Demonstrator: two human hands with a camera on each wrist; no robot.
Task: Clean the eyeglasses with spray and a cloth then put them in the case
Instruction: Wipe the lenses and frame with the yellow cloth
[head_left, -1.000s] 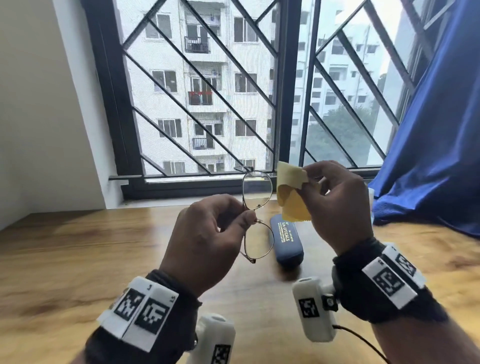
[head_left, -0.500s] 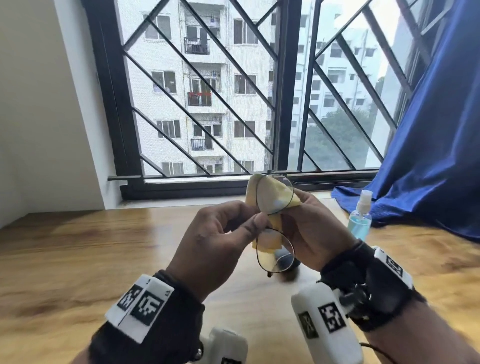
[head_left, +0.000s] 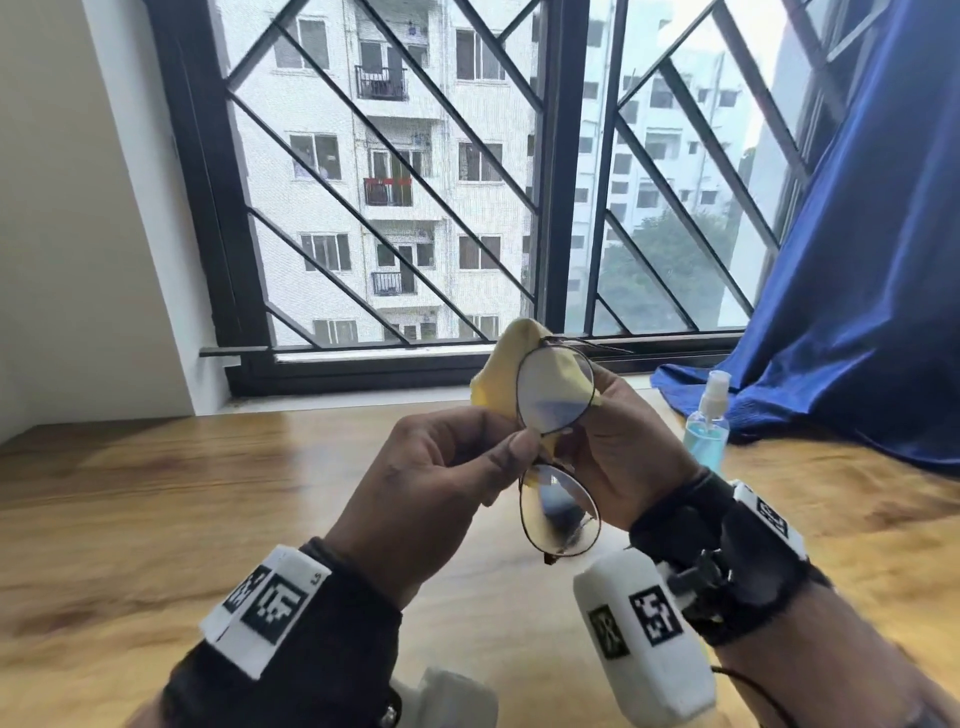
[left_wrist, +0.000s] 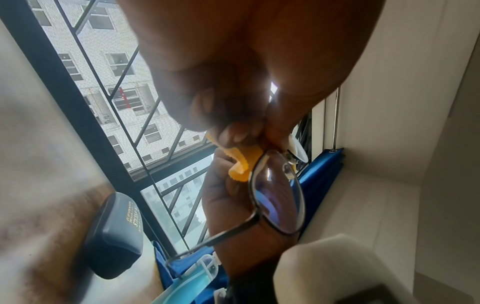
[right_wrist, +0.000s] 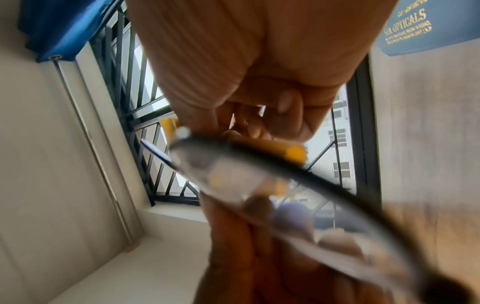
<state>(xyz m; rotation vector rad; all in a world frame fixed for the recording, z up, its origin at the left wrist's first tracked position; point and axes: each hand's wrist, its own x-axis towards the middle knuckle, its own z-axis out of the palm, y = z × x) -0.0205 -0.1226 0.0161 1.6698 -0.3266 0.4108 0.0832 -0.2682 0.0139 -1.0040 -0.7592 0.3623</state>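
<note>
Thin dark-rimmed eyeglasses (head_left: 558, 452) are held upright in the air over the wooden table (head_left: 156, 509), one lens above the other. My left hand (head_left: 447, 478) pinches them at the bridge (left_wrist: 270, 142). My right hand (head_left: 618, 452) holds a yellow cloth (head_left: 501, 364) behind the upper lens (head_left: 556, 389); the cloth (left_wrist: 242, 162) is folded round that lens's edge. In the right wrist view the frame (right_wrist: 272, 158) and cloth (right_wrist: 294, 153) are blurred. The dark blue case (left_wrist: 114, 240) lies shut on the table, hidden behind my hands in the head view.
A clear spray bottle of blue liquid (head_left: 707, 421) stands on the table to the right of my hands, by a blue curtain (head_left: 857, 312) draped over the table's back right. A barred window (head_left: 467, 182) runs along the far edge.
The right hand brought the cloth in from beside the glasses and wrapped it behind the upper lens. Both hands shifted slightly right, now covering the case and revealing the spray bottle.
</note>
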